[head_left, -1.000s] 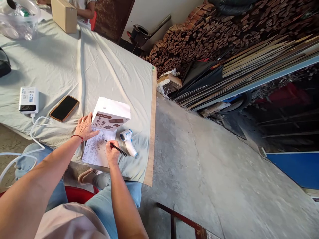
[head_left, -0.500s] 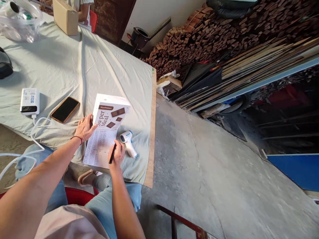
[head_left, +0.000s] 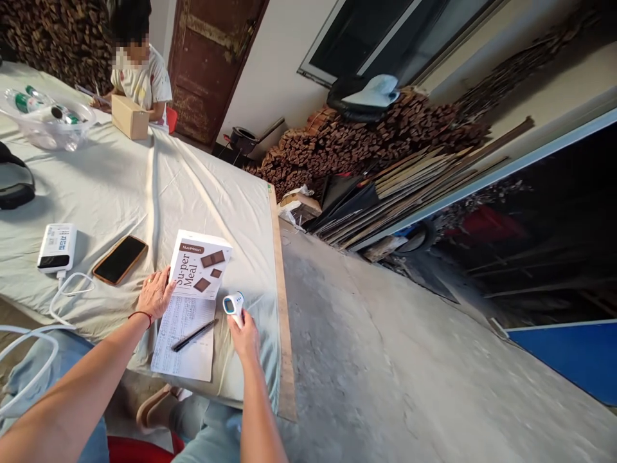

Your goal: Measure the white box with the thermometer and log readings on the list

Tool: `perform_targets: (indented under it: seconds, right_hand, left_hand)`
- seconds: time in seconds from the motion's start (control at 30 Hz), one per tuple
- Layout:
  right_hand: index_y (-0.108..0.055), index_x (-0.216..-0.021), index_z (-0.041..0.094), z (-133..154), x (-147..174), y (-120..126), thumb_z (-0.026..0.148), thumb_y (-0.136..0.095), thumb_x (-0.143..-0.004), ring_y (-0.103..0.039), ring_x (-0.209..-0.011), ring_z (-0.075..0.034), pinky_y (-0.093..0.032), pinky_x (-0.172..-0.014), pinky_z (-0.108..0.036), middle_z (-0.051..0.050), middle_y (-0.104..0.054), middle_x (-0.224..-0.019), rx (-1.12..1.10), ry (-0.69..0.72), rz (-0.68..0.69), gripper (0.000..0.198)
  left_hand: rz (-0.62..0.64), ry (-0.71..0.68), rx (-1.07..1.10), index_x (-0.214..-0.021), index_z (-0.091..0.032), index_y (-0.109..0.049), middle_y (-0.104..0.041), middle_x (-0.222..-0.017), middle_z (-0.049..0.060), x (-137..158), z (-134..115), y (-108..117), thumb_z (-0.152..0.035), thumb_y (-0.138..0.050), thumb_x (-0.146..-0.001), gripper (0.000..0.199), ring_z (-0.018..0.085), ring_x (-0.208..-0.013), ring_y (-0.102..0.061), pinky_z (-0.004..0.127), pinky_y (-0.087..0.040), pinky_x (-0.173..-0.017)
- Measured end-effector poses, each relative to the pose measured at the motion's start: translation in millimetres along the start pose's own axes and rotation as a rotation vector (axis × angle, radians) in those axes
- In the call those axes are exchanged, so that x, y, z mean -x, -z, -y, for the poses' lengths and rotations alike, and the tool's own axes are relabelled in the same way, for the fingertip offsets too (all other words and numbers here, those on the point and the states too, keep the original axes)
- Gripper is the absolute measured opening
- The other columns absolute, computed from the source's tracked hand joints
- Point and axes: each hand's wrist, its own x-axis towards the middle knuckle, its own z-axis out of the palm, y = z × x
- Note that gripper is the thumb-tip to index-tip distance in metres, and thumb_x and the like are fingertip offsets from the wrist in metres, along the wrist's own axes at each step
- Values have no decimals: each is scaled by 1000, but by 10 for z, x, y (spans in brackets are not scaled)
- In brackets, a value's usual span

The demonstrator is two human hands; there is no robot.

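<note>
My right hand (head_left: 245, 335) is wrapped round the handle of a white and blue infrared thermometer (head_left: 234, 302), its screen end towards me. With thumb on the front and fingers along the left side, my left hand (head_left: 157, 294) grips a white "Su-per Meal" box (head_left: 205, 260) standing on the cloth. A sheet of paper (head_left: 183, 360) covered in small writing lies flat in front of the box. Across the paper rests a black pen (head_left: 195, 335), touched by neither hand.
A phone (head_left: 120, 259) and a white power bank (head_left: 56, 247) with a cable lie to the left. Farther back are a plastic basin (head_left: 58, 132) of bottles, a cardboard box (head_left: 129, 118) and a seated person (head_left: 153, 80). The table's wooden edge (head_left: 284, 321) runs along the right.
My right hand has put the pen down on the paper and taken hold of the thermometer. My left hand stays at the box. The view has tilted up.
</note>
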Motion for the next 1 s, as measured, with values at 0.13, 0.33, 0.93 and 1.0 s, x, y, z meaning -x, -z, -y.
perform_targets:
  seconds: [0.13,0.33,0.93,1.0]
  right_hand:
    - [-59,-74,19,390,67,-121,63,-60,-73,-49,-55,-15,-39,-53,-27,0,-55,-60,-632,38,25,45]
    - [-56,-64,18,1097,36,-331,57,-69,-67,-41,-50,-8,-31,-47,-23,3,-49,-55,-1029,17,209,41]
    - [-63,-82,15,1190,69,-389,62,-59,-76,-51,-60,-13,-40,-56,-24,0,-58,-62,-715,150,26,48]
    - [-65,-86,15,1193,118,-331,61,-60,-77,-55,-66,-14,-43,-60,-25,-2,-63,-69,-677,183,26,48]
  left_hand:
    - [14,-14,-20,-147,-15,-38,-60,-129,13,4,3,1,-46,-22,-101,58,30,-124,-50,46,-37,-105]
    - [6,-12,-35,-148,-15,-36,-62,-125,13,-16,29,-15,-47,-20,-101,59,29,-124,-50,45,-36,-106]
    - [58,10,-79,-147,-12,-36,-59,-127,15,-3,-44,-9,-49,-26,-100,61,32,-124,-50,47,-36,-106]
    - [46,2,-74,-146,-13,-36,-59,-128,15,-5,-43,-6,-54,-34,-98,63,32,-124,-50,47,-35,-107]
